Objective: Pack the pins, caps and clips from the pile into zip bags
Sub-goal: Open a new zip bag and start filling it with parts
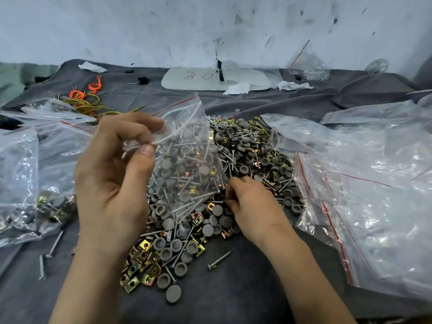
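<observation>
One hand lifts a zip bag over the pile, the other digs in it

The left hand (112,174) holds a clear zip bag (184,146) just above the left part of the pile (257,155) – thumb and curled fingers are clamped on the bag's upper edge, near its red line. The right hand (250,204) rests on the near side of the pile with its fingers curled down among the pieces; if they pinch something, I cannot tell. The pile of pins, grey caps and brass-coloured clips lies on a grey cloth (233,288). One loose pin (219,260) lies just in front of the pile. Left of the pile are filled bags (28,183), right of it a heap of empty bags (374,195) – behind it, well apart, a white board (210,78).
</observation>
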The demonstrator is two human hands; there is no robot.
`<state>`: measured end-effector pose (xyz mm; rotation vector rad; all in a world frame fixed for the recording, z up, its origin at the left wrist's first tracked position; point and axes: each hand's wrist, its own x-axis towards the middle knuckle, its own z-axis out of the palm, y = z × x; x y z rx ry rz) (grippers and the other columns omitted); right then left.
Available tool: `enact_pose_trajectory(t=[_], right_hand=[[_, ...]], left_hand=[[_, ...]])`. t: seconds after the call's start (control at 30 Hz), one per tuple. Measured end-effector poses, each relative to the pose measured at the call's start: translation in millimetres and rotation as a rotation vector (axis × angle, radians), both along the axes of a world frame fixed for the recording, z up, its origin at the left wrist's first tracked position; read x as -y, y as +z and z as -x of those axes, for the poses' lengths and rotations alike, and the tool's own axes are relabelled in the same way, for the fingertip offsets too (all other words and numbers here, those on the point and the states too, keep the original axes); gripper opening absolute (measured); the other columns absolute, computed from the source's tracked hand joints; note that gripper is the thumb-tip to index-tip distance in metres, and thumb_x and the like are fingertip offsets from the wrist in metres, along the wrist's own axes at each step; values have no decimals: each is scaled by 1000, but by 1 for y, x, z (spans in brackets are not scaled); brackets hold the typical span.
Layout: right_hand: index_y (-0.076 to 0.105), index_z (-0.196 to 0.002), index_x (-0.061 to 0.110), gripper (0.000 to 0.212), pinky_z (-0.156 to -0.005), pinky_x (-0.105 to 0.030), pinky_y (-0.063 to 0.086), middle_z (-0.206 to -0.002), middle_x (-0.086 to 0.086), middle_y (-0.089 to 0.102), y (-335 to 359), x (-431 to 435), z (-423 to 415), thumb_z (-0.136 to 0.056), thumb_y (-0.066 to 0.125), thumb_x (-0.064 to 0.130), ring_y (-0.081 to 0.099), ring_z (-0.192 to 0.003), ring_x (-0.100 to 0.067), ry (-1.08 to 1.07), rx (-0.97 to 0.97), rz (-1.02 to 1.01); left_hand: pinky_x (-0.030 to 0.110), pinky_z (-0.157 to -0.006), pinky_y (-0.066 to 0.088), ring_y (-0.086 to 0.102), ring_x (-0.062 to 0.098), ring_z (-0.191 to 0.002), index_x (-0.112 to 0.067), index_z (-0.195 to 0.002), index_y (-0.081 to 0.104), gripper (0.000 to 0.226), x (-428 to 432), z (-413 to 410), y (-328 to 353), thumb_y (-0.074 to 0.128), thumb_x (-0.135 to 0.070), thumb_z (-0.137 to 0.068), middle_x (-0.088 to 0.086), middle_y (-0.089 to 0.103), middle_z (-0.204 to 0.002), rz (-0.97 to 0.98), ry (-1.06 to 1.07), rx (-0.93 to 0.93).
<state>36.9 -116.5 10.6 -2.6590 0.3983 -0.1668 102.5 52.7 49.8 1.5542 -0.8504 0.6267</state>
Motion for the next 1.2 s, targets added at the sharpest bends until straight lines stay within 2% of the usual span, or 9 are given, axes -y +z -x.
enact_pose_trajectory(t=[0.1, 0.27, 0.33, 0.47, 0.63, 0.7, 0.97, 1.07, 1.2], right_hand=[[54, -105, 17, 16, -86, -39, 48, -106, -4, 56, 1, 3, 0, -91, 54, 9, 55, -99, -26, 3, -7, -3], [54, -117, 11, 23, -92, -38, 45, -114, -7, 55, 2, 7, 2, -94, 49, 7, 54, -107, -26, 17, -40, 10], [54, -119, 14, 25, -90, -27, 43, -113, -4, 54, 8, 12, 5, -95, 50, 9, 54, -105, -21, -20, 24, -45], [56, -88, 26, 18, -57, -2, 40, -84, 12, 59, 33, 24, 18, -91, 60, 8, 59, -70, 2, -135, 367, -387], [60, -85, 29, 20, -67, -12, 48, -81, 13, 66, 72, 21, 45, -86, 66, 10, 62, -75, -1, -7, 949, -603], [60, -88, 28, 17, -69, -15, 48, -82, 11, 65, 82, 15, 54, -85, 65, 12, 62, -78, -4, 83, 1054, -598], [68, -90, 28, 14, -69, -11, 41, -93, 12, 64, 84, 6, 58, -83, 64, 16, 60, -80, 5, 145, 760, -390], [69, -98, 30, 18, -76, -18, 47, -106, 11, 65, 85, 10, 59, -84, 63, 20, 62, -100, -5, 108, 779, -413], [71, -88, 30, 13, -67, -10, 48, -88, 12, 71, 80, 24, 58, -84, 64, 21, 65, -85, 0, -52, 905, -574]], left_hand=[[29, -86, 47, 60, 28, -105, -25, -90, 52, 17, 2, 5, 3, 45, -10, -89, 12, 62, -106, 36, -92, -9], [25, -85, 46, 59, 24, -107, -22, -89, 51, 14, 4, 7, 5, 44, -9, -88, 7, 60, -108, 15, -124, -20], [27, -87, 46, 60, 23, -107, -22, -88, 51, 12, 4, 8, 5, 45, -11, -88, 4, 61, -108, -20, -125, -17], [30, -88, 45, 60, 18, -108, -26, -88, 49, 15, 9, 16, 8, 44, -12, -90, 1, 61, -110, -84, -144, 31], [34, -85, 46, 60, 20, -107, -19, -87, 53, 10, 21, 30, 10, 45, -13, -89, 2, 62, -110, -189, -269, 30], [33, -84, 46, 60, 21, -106, -13, -86, 55, 9, 26, 35, 10, 46, -12, -88, 7, 62, -109, -239, -303, 50], [23, -83, 45, 61, 15, -102, -7, -88, 59, 12, 31, 43, 11, 48, -11, -89, 7, 63, -109, -327, -280, 130], [25, -82, 45, 61, 17, -102, -7, -87, 58, 11, 32, 42, 10, 48, -11, -88, 7, 62, -109, -294, -289, 119], [32, -85, 47, 61, 19, -107, -12, -90, 57, 10, 29, 37, 7, 47, -13, -89, 5, 62, -110, -233, -295, 85]])
